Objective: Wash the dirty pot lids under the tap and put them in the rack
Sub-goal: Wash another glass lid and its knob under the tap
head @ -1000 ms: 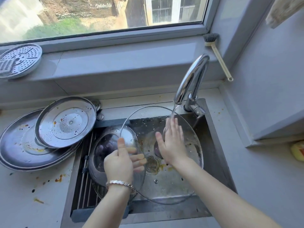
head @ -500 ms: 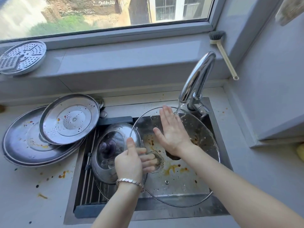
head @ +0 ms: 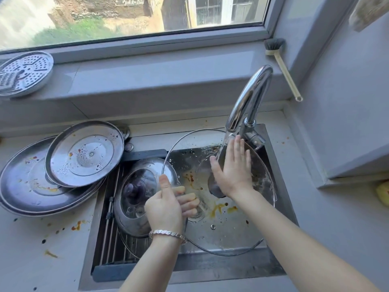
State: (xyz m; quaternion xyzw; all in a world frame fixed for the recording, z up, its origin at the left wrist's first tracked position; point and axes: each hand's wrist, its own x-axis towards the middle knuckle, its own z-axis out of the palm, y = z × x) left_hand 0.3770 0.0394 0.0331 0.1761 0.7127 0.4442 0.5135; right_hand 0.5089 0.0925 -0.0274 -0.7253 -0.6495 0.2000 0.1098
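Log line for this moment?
step: rinsing glass lid | left hand: grips its edge | right hand: flat on it under tap stream | rack: steel lid on it

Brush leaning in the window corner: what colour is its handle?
The brush has a cream handle and dark grey bristles; the head view shows it best.

Bright daylight comes in through the window at the top and spreads evenly over the pale counter, leaving only soft shadows. The tap and the steel lids carry white glare, and reflections cloud the glass lid. The sink walls are darker. Outdoors looks washed out and smeared. Wide-angle distortion bows the window frame, and the corners go soft
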